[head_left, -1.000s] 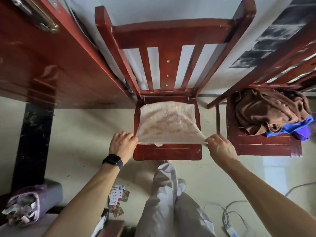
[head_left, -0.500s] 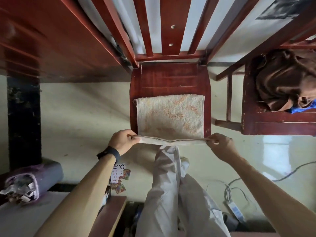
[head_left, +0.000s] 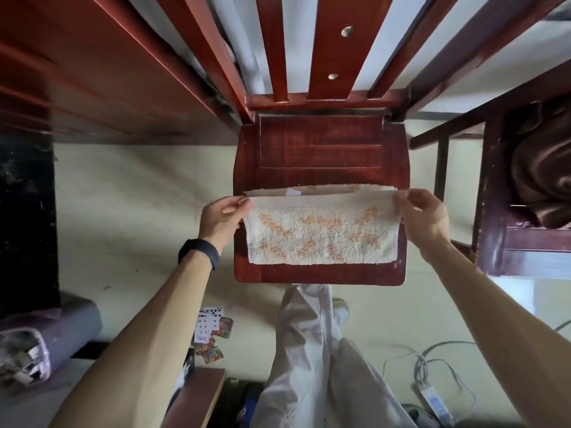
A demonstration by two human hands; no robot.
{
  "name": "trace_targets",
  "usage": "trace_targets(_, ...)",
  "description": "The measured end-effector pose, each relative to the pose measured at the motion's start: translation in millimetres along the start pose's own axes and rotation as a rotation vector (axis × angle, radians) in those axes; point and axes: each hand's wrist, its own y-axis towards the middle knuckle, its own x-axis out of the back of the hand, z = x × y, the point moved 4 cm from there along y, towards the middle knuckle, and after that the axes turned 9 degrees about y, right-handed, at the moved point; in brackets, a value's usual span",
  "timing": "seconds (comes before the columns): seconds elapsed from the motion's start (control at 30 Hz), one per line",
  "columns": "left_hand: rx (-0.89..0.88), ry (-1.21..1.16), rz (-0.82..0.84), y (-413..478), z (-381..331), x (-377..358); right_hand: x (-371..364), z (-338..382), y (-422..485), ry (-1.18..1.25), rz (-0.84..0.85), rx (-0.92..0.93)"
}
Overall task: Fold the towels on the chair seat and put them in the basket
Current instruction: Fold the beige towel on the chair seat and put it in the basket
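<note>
Far left, low down: a purple bag (head_left: pixel 27 353) with crumpled scraps in its mouth lies on the floor beside a dark post (head_left: pixel 27 211), with a red-brown wooden panel (head_left: pixel 92 72) above. Moving inward, I see the left hand (head_left: pixel 224 216), a black wristband (head_left: pixel 199 253) on its wrist, thumb and curled fingers pinching the left top corner of the towel (head_left: pixel 321 234). Under that forearm, playing cards (head_left: pixel 213 330) lie scattered on the pale floor. Centre: the towel is cream with orange blotches and doubled over. It lies across the front half of the chair seat (head_left: pixel 321 149), its near edge just short of the seat's front rim, and the rear half of the seat is bare wood. The upper layer's far edge is stretched straight between the two hands. A lower layer peeks out just behind it, with a small white label (head_left: pixel 293 192) showing. I cannot tell whether the held edge touches the layer beneath. The back slats (head_left: pixel 327 41) rise behind the seat, and a leg in light trousers (head_left: pixel 312 350) stands below its front. Right: the right hand (head_left: pixel 425 216) pinches the right top corner, thumb against curled fingers. Further right is a second chair (head_left: pixel 494 211) with brown cloth (head_left: pixel 543 174) heaped on it, well apart from the towel. Low right, cables and a power strip (head_left: pixel 432 400) lie on the floor.
</note>
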Motion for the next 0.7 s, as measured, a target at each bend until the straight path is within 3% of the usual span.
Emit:
trace_targets(0.53, -0.144, 0.285, -0.163, 35.0, -2.1, -15.2, -29.3, -2.1, 27.8, -0.203, -0.106, 0.054)
trace_targets(0.7, -0.279, 0.555, -0.236, 32.4, -11.2, -20.1, -34.6, -7.9, 27.0, -0.213, -0.182, 0.042)
